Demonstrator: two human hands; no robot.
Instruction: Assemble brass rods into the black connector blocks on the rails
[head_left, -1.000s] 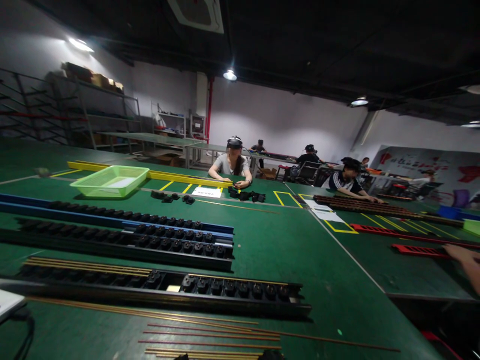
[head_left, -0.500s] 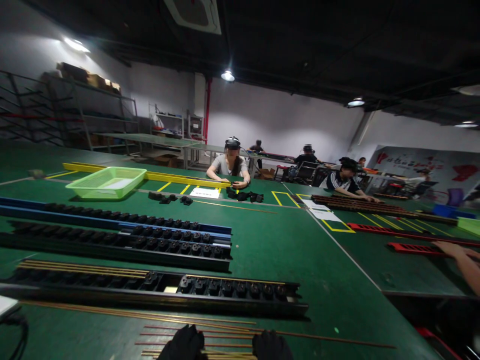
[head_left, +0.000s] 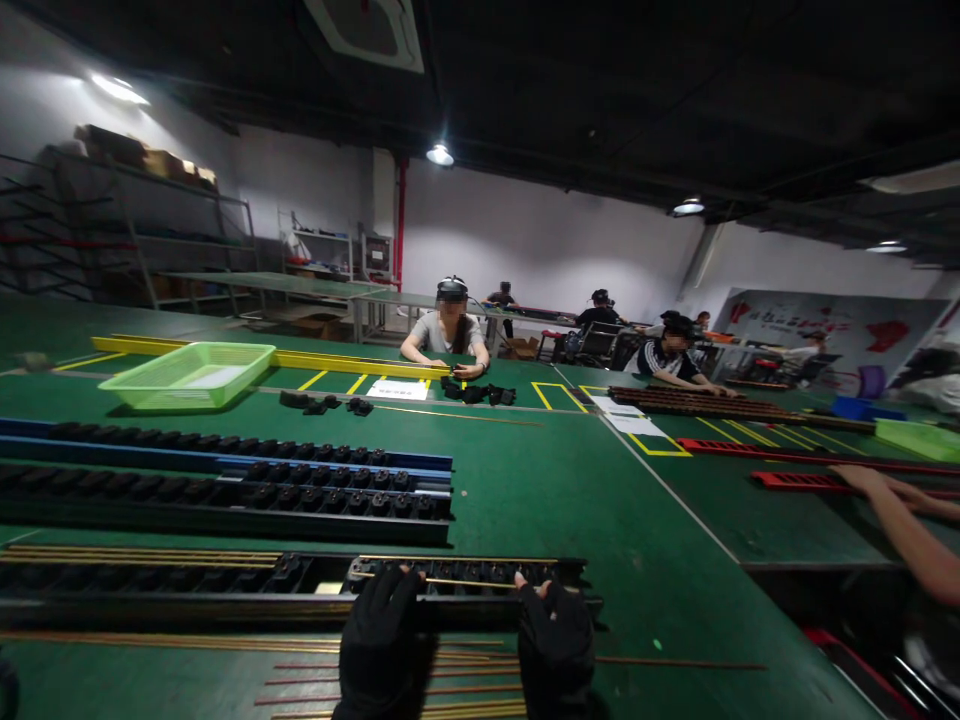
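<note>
A thin brass rod [head_left: 469, 582] spans between my two black-gloved hands, over the near black channel [head_left: 165, 612]. My left hand [head_left: 381, 630] pinches it near its left end, bare fingertips showing. Near the other end, my right hand [head_left: 553, 630] has its thumb and fingers closed on the same rod. Below them in the channel sits a row of black modules [head_left: 487, 570], partly hidden by my hands. More brass rods [head_left: 150, 557] lie along the channel's left half. Loose copper-coloured rods [head_left: 315, 668] rest on the green table, passing under my wrists.
Beyond the near channel stand a black channel [head_left: 420, 528] and a blue channel [head_left: 22, 428] with black modules. A green basket [head_left: 187, 378] and a yellow channel [head_left: 330, 362] lie farther back. Across the table a person [head_left: 452, 335] works; at right, another person's arm [head_left: 900, 510] reaches over red channels.
Both my hands have moved forward from the loose rods to above the near channel, with a brass rod now between them. The whole view has shifted slightly.
</note>
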